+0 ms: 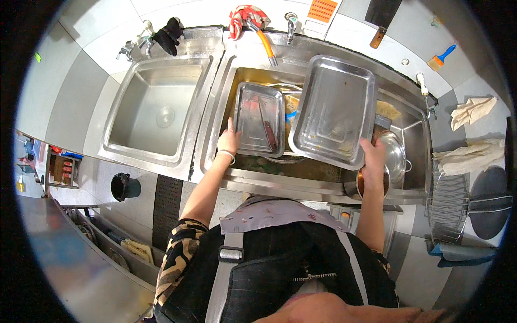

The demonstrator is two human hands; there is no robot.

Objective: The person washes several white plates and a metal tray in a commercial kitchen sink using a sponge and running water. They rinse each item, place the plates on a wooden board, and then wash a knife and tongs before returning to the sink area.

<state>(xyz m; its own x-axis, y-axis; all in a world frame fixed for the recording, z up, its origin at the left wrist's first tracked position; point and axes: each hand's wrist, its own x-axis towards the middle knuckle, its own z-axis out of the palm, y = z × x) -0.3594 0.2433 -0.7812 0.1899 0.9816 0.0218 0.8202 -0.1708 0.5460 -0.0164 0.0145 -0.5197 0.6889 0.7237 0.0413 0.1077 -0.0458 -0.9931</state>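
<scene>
My right hand [373,157] grips the lower right corner of a large stainless steel tray [337,105], which is tilted above the sink. At the left edge of a smaller metal tray [252,121] is my left hand [229,142], thumb at the rim and index finger stretched along the outside. A knife with a reddish-brown handle [270,135] lies inside the smaller tray. Beneath both trays, the middle sink basin [233,171] holds murky water and partly hidden round cookware. Something blue [291,117] shows between the trays.
A steel bowl [394,151] and a metal pot [353,183] stand right of my right forearm. Another sink basin [155,117] lies to the left. An orange hose [264,42] and a tap [290,28] reach over the back rim. A wire rack [450,206] is at far right.
</scene>
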